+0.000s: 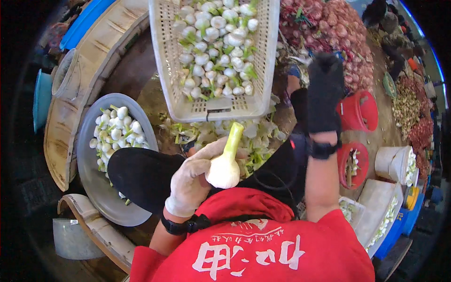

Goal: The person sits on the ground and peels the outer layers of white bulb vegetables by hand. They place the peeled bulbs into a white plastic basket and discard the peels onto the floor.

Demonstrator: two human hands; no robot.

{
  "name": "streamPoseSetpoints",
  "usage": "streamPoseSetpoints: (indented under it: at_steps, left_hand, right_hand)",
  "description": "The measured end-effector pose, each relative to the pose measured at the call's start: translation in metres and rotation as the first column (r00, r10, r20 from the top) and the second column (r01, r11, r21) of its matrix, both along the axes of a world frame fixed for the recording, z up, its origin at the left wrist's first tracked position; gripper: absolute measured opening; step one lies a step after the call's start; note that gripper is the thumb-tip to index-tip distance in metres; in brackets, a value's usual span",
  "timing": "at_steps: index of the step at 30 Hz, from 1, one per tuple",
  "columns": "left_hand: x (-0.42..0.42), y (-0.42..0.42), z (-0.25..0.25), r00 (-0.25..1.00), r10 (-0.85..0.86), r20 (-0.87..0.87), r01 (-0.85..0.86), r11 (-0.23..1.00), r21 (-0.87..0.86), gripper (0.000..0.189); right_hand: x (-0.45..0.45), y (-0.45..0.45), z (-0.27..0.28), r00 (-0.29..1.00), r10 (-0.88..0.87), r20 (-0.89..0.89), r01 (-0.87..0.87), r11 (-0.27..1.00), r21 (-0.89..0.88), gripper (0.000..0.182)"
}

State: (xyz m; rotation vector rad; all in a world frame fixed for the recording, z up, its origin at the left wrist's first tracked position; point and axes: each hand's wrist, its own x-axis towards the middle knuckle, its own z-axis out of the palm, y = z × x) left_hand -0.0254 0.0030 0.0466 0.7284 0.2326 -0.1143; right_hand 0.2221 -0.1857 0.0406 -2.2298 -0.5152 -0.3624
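Observation:
My left hand (190,179), in a pale work glove, holds a garlic bulb (223,172) with its trimmed green stem pointing up and away from me. My right hand (326,93) wears a black glove and reaches out at the upper right, near a foot and the heap of garlic in net sacks (347,38). Motion blurs its fingers, so what it may hold is hidden. Ahead of me stands a white plastic crate (160,60) of peeled garlic bulbs (215,53). Cut leaves and peelings (262,135) lie around its near end.
On my left, a grey oval tub (135,215) holds more garlic, partly behind my knee. Curved pale panels (58,155) run beyond it. Two red buckets (359,111) stand on the right, near white containers (391,162) of trimmings. Other people (391,31) are at the far upper right.

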Motion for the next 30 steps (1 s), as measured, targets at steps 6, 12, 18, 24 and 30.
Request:
streamPoseSetpoints:
  at_steps: [6, 12, 18, 24, 30]
  left_hand:
    - [0.01, -0.006, -0.016, 0.982, 0.145, 0.117, -0.185, 0.686, 0.703, 0.042]
    - [0.018, -0.016, -0.013, 0.963, 0.139, 0.231, -0.264, 0.32, 0.91, 0.021]
    - [0.023, -0.021, -0.023, 0.908, 0.119, 0.401, -0.417, 0.21, 0.884, 0.022]
    - [0.019, -0.007, -0.025, 0.954, -0.051, 0.296, -0.266, 0.314, 0.912, 0.032]
    - [0.032, -0.005, -0.016, 0.964, -0.107, 0.245, -0.216, 0.233, 0.948, 0.028]
  right_hand:
    - [-0.136, 0.026, -0.006, 0.521, 0.63, -0.576, -0.241, 0.756, 0.609, 0.054]
    - [-0.141, 0.039, -0.004, 0.589, 0.56, -0.583, -0.201, 0.8, 0.565, 0.047]
    - [-0.141, 0.037, -0.006, 0.674, 0.511, -0.534, -0.204, 0.823, 0.53, 0.036]
    - [-0.13, 0.021, -0.018, 0.382, 0.614, -0.691, 0.085, 0.721, 0.687, 0.023]
    - [-0.126, 0.022, -0.017, 0.637, 0.529, -0.561, -0.169, 0.805, 0.568, 0.016]
